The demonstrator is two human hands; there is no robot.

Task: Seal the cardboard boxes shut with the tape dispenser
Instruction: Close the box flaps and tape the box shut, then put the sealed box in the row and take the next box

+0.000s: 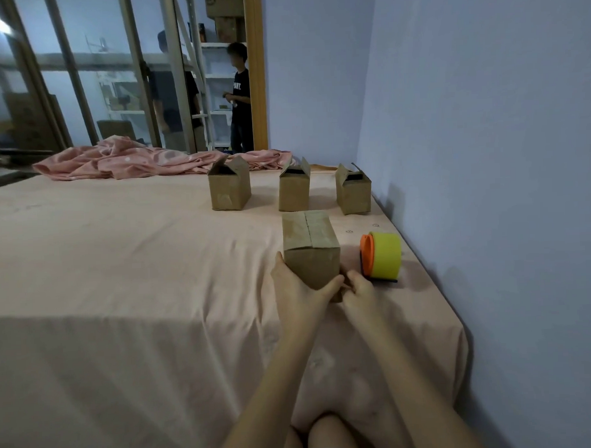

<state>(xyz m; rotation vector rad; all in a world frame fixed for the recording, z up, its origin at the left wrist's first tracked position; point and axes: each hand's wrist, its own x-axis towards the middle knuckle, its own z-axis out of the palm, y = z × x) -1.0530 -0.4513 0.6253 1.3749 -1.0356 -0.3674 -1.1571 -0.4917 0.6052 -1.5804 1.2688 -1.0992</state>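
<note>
A small cardboard box (310,246) with its top flaps folded down stands on the pink bed sheet (121,263) in front of me. My left hand (298,284) grips its near left side, thumb across the front face. My right hand (360,288) touches the box's lower right corner, fingers curled there. The tape dispenser (382,256), with a yellow roll and an orange hub, rests on the sheet just right of the box, untouched. Three more boxes stand in a row behind, flaps up: left (229,187), middle (294,188), right (353,190).
A crumpled pink blanket (134,160) lies across the far side of the bed. A blue wall (486,150) runs close along the bed's right edge. Behind a glass partition two people (239,98) stand by shelves. The sheet's left part is bare.
</note>
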